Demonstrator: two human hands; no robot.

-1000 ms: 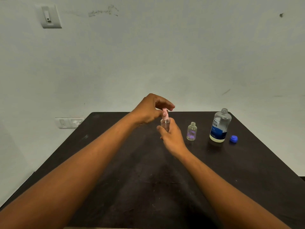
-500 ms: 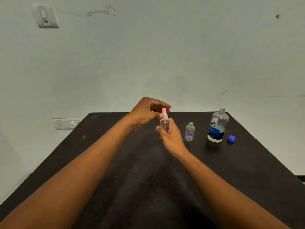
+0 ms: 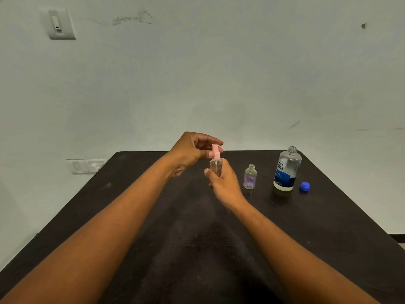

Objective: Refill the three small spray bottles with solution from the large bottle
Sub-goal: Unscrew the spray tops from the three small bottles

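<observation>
My right hand [image 3: 224,184] grips a small clear spray bottle [image 3: 215,166] upright above the dark table [image 3: 135,183]. My left hand [image 3: 192,150] pinches its pink spray cap [image 3: 215,152] at the top of the bottle. To the right a second small clear bottle [image 3: 249,177] stands uncapped on the table. Further right stands the large clear bottle [image 3: 286,170] with a blue label, its mouth uncovered. Its blue cap [image 3: 304,186] lies beside it. A third small bottle is not in view.
The table ends at a pale wall behind. A wall socket [image 3: 86,166] sits left of the table's far corner, and a switch [image 3: 58,24] is high on the wall at the left.
My left fingers have shifted slightly around the pink cap while my right hand keeps the bottle in place. The other bottles and blue cap have not moved.
</observation>
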